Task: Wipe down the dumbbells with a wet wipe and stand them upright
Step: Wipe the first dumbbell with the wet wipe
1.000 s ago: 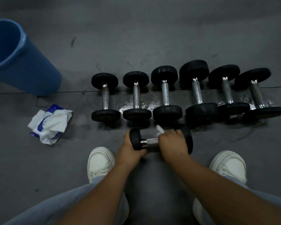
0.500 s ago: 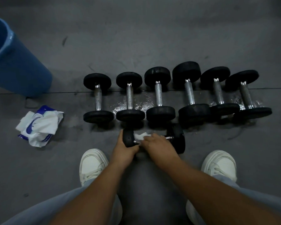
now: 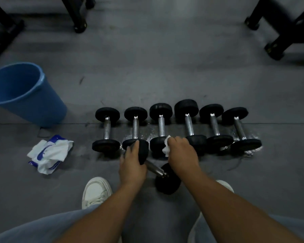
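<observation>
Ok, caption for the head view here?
Left hand grips one end of a tilted dumbbell; right hand holds a wet wipe.

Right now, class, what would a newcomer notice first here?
A row of six black dumbbells with chrome handles lies across the grey floor. In front, the left hand grips a seventh, tilted dumbbell while the right hand holds a white wet wipe. A blue plastic bucket stands far left.

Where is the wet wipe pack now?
Head view, left side: the wet wipe pack lies on the floor, near the blue bucket, left of the leftmost dumbbell.
</observation>
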